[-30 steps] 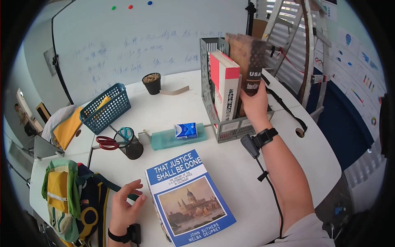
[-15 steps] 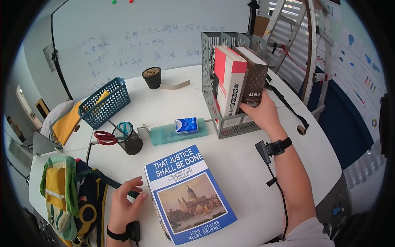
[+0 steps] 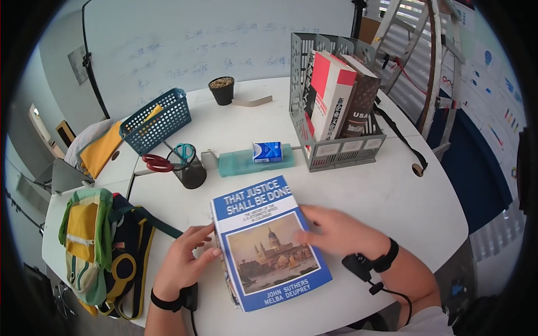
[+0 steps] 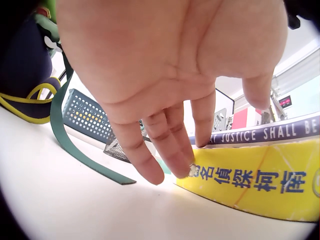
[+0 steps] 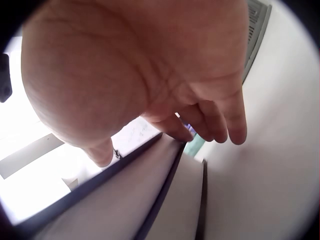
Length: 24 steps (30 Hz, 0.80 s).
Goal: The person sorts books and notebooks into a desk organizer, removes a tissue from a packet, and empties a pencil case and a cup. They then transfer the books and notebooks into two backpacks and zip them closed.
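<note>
A blue and white book (image 3: 274,252) titled "That Justice Shall Be Done" lies in front of me on top of a yellow-spined book (image 4: 250,177). At the stack's left side is my left hand (image 3: 182,266), its fingers loosely extended and fingertips right at the spines in the left wrist view. On the opposite side my right hand (image 3: 350,232) reaches in, thumb over the cover's right edge and fingers by the page edges (image 5: 167,175). Neither hand is closed round a book. A brown "USA" book (image 3: 360,103) leans beside a red and white book (image 3: 334,95) in the grey file rack (image 3: 344,162).
Beyond the stack lie a teal case (image 3: 238,164) and a blue packet (image 3: 267,152). A mesh pen cup (image 3: 192,175) with scissors (image 3: 158,163), a blue basket (image 3: 159,129) and a plant pot (image 3: 222,92) stand farther back. The backpack (image 3: 84,241) sits at left, its strap (image 3: 154,224) near my left hand.
My right hand lowered the brown book into the grey rack, let it go, and came back to the stack's right side. My left hand moved slightly closer to the stack's left edge.
</note>
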Available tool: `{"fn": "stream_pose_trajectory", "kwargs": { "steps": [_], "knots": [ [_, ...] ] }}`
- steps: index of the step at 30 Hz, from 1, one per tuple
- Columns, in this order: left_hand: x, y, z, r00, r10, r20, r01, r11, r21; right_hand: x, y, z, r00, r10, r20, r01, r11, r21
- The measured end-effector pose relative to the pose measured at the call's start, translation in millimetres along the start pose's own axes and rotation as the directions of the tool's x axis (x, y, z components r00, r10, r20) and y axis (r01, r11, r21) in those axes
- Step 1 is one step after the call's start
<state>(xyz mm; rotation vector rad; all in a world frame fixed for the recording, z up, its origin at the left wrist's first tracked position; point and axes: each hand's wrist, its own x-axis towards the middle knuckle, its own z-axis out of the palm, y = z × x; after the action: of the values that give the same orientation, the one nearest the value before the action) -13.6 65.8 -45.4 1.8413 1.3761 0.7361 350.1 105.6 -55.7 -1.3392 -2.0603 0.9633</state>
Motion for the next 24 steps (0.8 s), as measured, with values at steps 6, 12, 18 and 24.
{"fn": "stream_pose_trajectory", "kwargs": {
  "steps": [6, 12, 18, 24],
  "knots": [
    [0, -1, 5, 0.977, 0.213, 0.024, -0.215, 0.972, 0.094, -11, -18, 19, 0.990, -0.037, 0.138, -0.002, 0.961, 0.276],
    [-14, 17, 14, 0.939, 0.327, 0.109, -0.281, 0.909, -0.309, -18, -26, 11, 0.985, -0.079, -0.152, 0.156, 0.782, 0.603],
    [-21, 54, 30, 0.942, 0.329, 0.073, -0.226, 0.776, -0.589, -28, -31, 8, 0.983, -0.101, -0.153, 0.171, 0.808, 0.564],
    [-27, 76, 22, 0.895, 0.433, 0.109, -0.383, 0.870, -0.310, -39, -48, -13, 0.979, -0.132, -0.157, 0.173, 0.943, 0.286]
  ]
}}
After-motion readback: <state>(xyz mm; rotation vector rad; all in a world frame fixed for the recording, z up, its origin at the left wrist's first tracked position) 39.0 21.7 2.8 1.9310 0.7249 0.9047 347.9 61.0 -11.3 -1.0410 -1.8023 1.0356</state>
